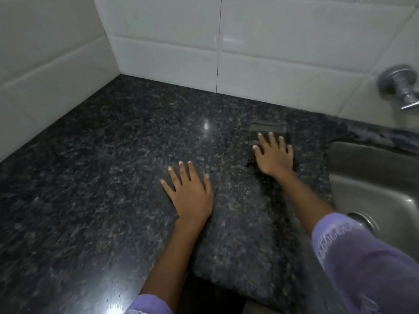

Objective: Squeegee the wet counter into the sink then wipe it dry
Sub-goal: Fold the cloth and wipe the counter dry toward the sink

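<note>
The dark speckled granite counter [108,168] fills most of the view and shines with glare at the front left. My left hand [190,196] lies flat on it near the middle, fingers spread, holding nothing. My right hand [275,157] presses flat on a dark cloth [268,128], which shows beyond the fingertips and beside the wrist. The cloth lies on the counter a short way left of the steel sink [371,184]. No squeegee is in view.
White tiled walls [172,53] meet in a corner behind and to the left of the counter. A chrome tap fitting [400,87] sticks out of the wall above the sink. The sink drain [362,219] shows beside my purple right sleeve. The counter's front edge is below my arms.
</note>
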